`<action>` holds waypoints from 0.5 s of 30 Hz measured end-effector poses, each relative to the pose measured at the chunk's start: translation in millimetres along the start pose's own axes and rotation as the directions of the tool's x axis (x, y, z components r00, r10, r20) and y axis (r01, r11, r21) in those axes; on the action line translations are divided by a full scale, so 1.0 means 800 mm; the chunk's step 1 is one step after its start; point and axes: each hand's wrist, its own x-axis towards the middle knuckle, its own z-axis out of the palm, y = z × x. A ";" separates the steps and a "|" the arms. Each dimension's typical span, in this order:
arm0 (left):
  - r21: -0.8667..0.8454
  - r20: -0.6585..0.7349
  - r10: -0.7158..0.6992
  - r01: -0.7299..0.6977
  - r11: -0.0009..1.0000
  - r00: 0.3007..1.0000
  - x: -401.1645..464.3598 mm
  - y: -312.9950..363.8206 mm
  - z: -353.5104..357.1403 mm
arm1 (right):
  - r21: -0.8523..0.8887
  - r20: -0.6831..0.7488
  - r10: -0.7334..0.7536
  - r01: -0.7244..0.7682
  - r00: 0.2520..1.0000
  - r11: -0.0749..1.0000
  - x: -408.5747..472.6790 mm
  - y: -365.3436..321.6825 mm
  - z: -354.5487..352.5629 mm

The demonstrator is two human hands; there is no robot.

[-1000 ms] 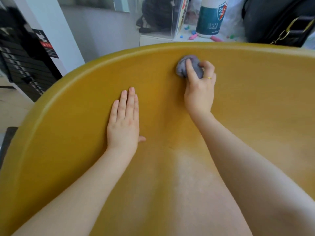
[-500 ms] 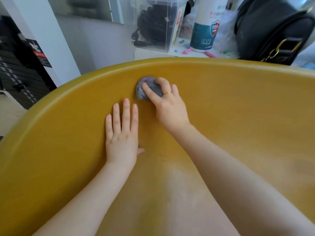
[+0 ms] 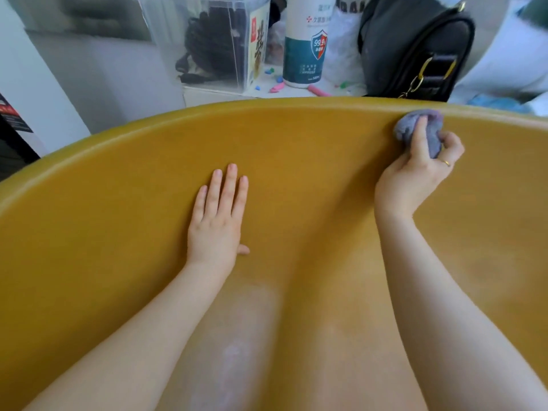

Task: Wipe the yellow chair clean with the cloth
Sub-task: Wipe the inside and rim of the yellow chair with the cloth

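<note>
The yellow chair [image 3: 296,149] fills most of the view, its curved back rising to a rim at the top. My right hand [image 3: 415,176] grips a bunched grey-purple cloth [image 3: 410,130] and presses it against the chair back just under the rim at the upper right. My left hand [image 3: 218,221] lies flat on the chair back near the middle, fingers straight and together. A pale whitish smear [image 3: 234,345] shows on the seat between my forearms.
Behind the rim stands a white surface with a white-and-teal spray bottle [image 3: 305,46], a clear plastic box [image 3: 213,43] holding dark items, a black bag [image 3: 415,48] and small coloured bits. A white wall panel and dark rack are at the left.
My right hand has swept the cloth from left of centre, near my left hand, far to the right along the upper back. My left hand has stayed flat.
</note>
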 end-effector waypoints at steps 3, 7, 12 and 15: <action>0.007 -0.012 -0.003 0.003 1.000 1.000 -0.001 0.003 0.000 | 0.011 0.090 -0.117 0.116 0.989 0.993 -0.038 -0.054 0.024; 0.046 -0.039 -0.062 0.063 0.997 0.997 -0.001 0.004 -0.006 | 0.075 0.299 -0.392 0.389 0.870 0.918 -0.109 -0.099 0.048; 0.005 0.043 -0.027 0.027 1.000 0.999 0.000 0.006 -0.001 | 0.052 0.342 -0.691 0.721 0.637 0.691 -0.042 -0.040 0.030; 0.007 0.073 -0.032 0.031 0.999 0.997 0.000 0.007 -0.002 | -0.119 0.277 -0.581 0.628 0.765 0.769 0.023 0.027 -0.004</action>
